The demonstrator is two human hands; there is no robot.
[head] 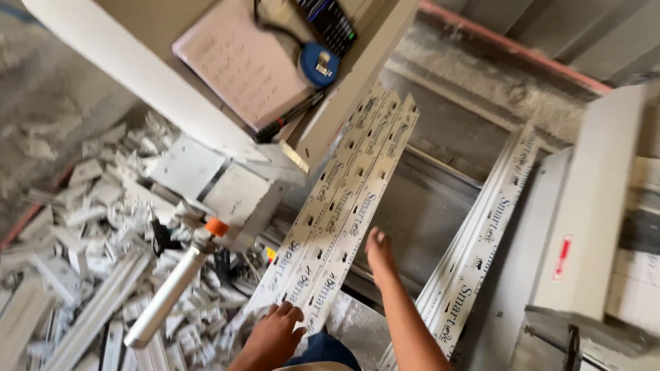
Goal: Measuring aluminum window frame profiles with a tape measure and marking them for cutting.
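Note:
Three long white perforated strips (344, 199) with printed lettering lie side by side, running from the bottom centre up to the right. My left hand (275, 333) rests on their lower ends, fingers curled over them. My right hand (378, 253) lies flat with fingers stretched out, touching the right edge of the rightmost strip about halfway up. My forearm comes in from the bottom edge.
A board at the top holds a written sheet (237, 65), a blue tape measure (318, 65), a dark calculator (331, 24) and a pen (289, 118). White offcuts (89, 227) pile up at left beside a sealant tube (168, 292) with an orange tip. Another white profile (481, 233) and a white box beam (591, 206) lie at right.

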